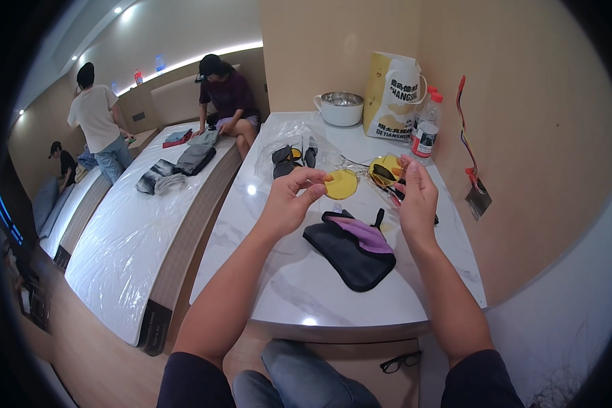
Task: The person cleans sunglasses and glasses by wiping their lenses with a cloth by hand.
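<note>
Our left hand (289, 200) pinches a round yellow lens (341, 183) by its left edge between thumb and fingertips, held up above the marble table (299, 285). Our right hand (416, 197) is closed lightly around the yellow-lensed glasses (386, 170), fingers pinching the frame; exactly how tight that hold is we cannot tell. The two hands are near one another but apart, so the loose lens is clearly out of the frame, and we judge that the work of joining or separating lens and frame is only partway through.

Just below our hands lies a black pouch (350, 255) with a purple cleaning cloth (367, 232) draped over its top edge, out and unfolded. Farther back on the table, a clear plastic bag (289, 146) holds several dark lenses (287, 162), untouched. Behind them stand a white pot (340, 107), a paper bag (393, 95) and a plastic bottle (427, 129). A pair of black glasses (400, 362) lies on the floor by our knee.
</note>
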Demonstrator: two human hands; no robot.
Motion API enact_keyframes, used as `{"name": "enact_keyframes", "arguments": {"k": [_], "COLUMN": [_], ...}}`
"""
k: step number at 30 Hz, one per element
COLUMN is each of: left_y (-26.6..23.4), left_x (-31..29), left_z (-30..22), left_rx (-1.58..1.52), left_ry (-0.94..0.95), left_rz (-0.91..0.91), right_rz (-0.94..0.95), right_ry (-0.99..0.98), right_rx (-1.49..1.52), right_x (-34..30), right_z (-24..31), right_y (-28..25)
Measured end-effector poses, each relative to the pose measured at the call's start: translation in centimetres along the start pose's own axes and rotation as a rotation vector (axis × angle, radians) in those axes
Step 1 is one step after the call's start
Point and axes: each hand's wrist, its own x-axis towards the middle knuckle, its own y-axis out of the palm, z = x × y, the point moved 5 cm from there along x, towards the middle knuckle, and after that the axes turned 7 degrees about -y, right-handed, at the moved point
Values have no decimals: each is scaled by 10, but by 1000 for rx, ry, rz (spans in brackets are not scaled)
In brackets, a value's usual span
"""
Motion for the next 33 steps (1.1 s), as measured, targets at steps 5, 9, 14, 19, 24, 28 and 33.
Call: {"name": "enact_keyframes", "arguments": {"k": [5,9,14,19,24,28,33], "left_y": [0,0,-1,-1,-2,-1,-2], "left_x": [0,0,0,0,2,1,4], "left_z": [0,0,1,-12,-4,-4,7], "left_rx": [61,89,91,117,-92,-101,-277], "left_ry": [-15,-1,27,150,-61,-134,-249], "left_rz": [28,19,9,14,-18,-47,9], "right_rz": [3,15,50,106,118,110,101], "right_ry": [-15,10,85,190,224,228,97], "right_rx": [-4,65,190,475,504,352,47], "right_x": [-1,-2,-2,-3,-6,-7,0], "right_z": [4,4,0,-5,-4,-7,-27], "right_y": [1,2,5,10,13,12,7]}}
